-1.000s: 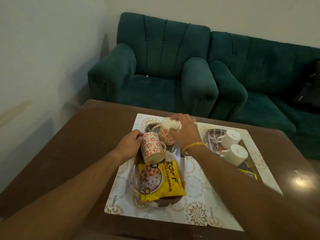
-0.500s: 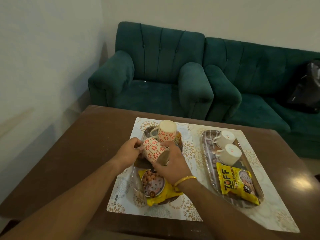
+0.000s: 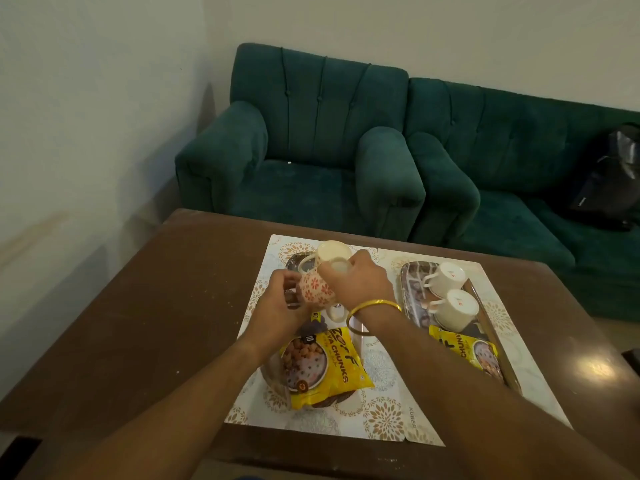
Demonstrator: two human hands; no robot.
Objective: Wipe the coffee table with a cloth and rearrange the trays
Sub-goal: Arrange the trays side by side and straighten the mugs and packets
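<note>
The left tray (image 3: pixel 277 382), on the near-left placemat (image 3: pixel 381 417), is where I've got both hands: my right hand (image 3: pixel 360 282) has swung back from the near side to grip the patterned mug (image 3: pixel 315 289) tipped beside the upright mug (image 3: pixel 332 252), while my left hand (image 3: pixel 280 303) steadies it with curled fingers. The yellow packet (image 3: pixel 322 365) is uncovered again, the right tray (image 3: pixel 408 289) sits untouched, and I see no cloth, so I judge I'm still arranging.

Place: a home living room.
Seating: a green tufted armchair (image 3: pixel 298 147) beside a matching sofa (image 3: pixel 519 161), both against a plain wall.
Table: a low brown coffee table (image 3: pixel 145 306) with patterned placemats (image 3: pixel 384 417), cup trays (image 3: pixel 407 282) and snack packets (image 3: pixel 325 365).
</note>
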